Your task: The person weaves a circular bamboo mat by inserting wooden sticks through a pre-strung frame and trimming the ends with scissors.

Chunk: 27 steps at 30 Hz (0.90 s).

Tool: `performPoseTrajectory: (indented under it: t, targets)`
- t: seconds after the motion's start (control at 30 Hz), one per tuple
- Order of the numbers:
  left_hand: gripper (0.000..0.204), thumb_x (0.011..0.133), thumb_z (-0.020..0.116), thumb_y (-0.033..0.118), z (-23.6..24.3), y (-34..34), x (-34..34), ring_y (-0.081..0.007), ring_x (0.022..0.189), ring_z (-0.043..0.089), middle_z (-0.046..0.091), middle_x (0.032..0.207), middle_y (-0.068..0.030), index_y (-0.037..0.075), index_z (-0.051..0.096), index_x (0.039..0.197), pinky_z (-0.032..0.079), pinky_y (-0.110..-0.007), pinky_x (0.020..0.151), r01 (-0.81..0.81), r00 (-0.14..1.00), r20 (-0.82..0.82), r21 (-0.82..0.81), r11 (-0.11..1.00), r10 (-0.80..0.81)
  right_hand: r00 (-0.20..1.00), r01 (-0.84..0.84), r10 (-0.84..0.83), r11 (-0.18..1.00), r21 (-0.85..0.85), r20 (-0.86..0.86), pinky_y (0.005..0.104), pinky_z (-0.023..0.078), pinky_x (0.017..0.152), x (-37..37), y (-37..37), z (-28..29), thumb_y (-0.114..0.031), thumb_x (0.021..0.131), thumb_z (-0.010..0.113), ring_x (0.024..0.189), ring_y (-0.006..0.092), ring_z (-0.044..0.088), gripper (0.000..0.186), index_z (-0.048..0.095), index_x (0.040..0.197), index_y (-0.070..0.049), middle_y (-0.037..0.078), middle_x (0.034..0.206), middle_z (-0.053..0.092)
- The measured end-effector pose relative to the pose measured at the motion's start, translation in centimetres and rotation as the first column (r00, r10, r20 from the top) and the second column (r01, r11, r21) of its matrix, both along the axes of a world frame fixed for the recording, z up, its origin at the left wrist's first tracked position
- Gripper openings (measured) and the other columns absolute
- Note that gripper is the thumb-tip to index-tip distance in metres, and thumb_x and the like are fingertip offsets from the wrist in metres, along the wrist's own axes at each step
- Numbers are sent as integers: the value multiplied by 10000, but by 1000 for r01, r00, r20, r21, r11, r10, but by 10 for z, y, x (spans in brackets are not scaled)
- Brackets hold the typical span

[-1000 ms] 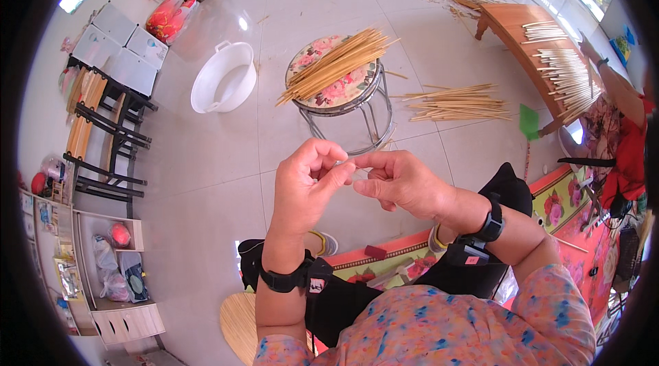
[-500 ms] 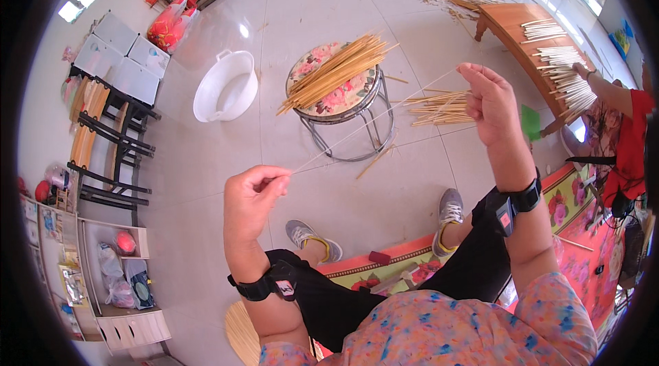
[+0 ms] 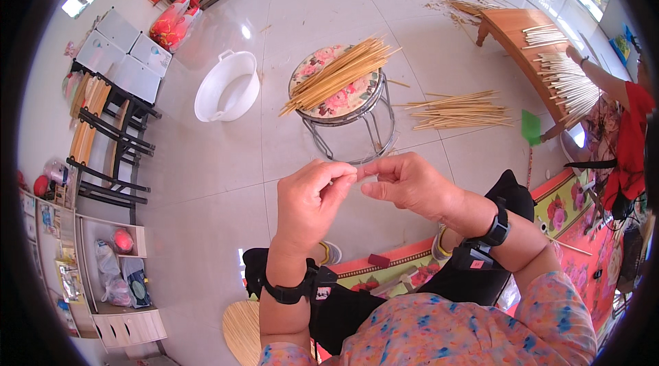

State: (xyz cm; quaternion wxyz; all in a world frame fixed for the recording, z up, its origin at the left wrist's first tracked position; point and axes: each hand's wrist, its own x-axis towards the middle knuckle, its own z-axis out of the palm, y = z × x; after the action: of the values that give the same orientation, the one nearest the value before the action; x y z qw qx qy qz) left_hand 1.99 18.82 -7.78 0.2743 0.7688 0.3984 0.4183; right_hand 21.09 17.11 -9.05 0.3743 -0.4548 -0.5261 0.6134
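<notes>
My left hand (image 3: 312,204) is raised in front of me, its thumb and index finger pinched together on the end of a thin, pale thread, which barely shows now. Beside it, my right hand (image 3: 415,187) brings its index fingertip up to the left fingertips, with its thumb held apart from the index finger. Just beyond both hands stands a round stool (image 3: 343,101) with a flowered seat and metal legs. Across that seat lies a bundle of thin tan sticks (image 3: 336,76).
A white plastic tub (image 3: 228,88) stands left of the stool; more sticks (image 3: 463,112) lie on the floor at right. Another person's arm (image 3: 604,81) reaches over pale sticks on a low wooden table (image 3: 511,29). Folded black-legged furniture (image 3: 113,139) leans at left.
My hands have come together in front of me; half a second ago they were far apart with the thread stretched between them. The other person's hand has moved farther up the table.
</notes>
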Motion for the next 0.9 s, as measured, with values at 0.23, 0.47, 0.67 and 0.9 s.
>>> performPoseTrajectory:
  t: [0.23,0.47,0.67,0.9]
  targets:
    - [128,795,680,-31,-1,1,-12,-85,594,573,639,732,-70,7,668,917,451,-229,531,8,1000,-17,-123,992,-10,959,134,-168,978,-160,-227,196,287,451,32,18,1,-211,910,631,501,20,351,179,666,964,-44,-64,671,519]
    - [134,868,633,46,5,5,-32,-87,646,584,658,769,-44,0,682,984,475,-234,595,158,978,200,-549,821,-54,760,411,-415,903,-124,-500,206,221,427,74,34,12,-163,914,613,468,25,293,132,620,929,-32,-82,605,422]
    - [211,863,631,68,-3,13,-31,-131,819,599,648,946,-82,5,648,1064,468,-281,722,-47,995,65,-392,919,79,858,313,-329,944,-107,-394,203,207,427,72,27,23,-162,912,612,470,16,281,145,629,916,-18,-83,615,431]
    - [344,796,639,-36,-15,18,-25,-200,839,616,600,1104,-127,21,609,1134,488,-300,734,-147,975,-169,-13,989,143,967,223,-222,975,-7,-125,186,248,444,63,19,33,-153,883,648,503,1,322,146,676,917,-14,-80,649,496]
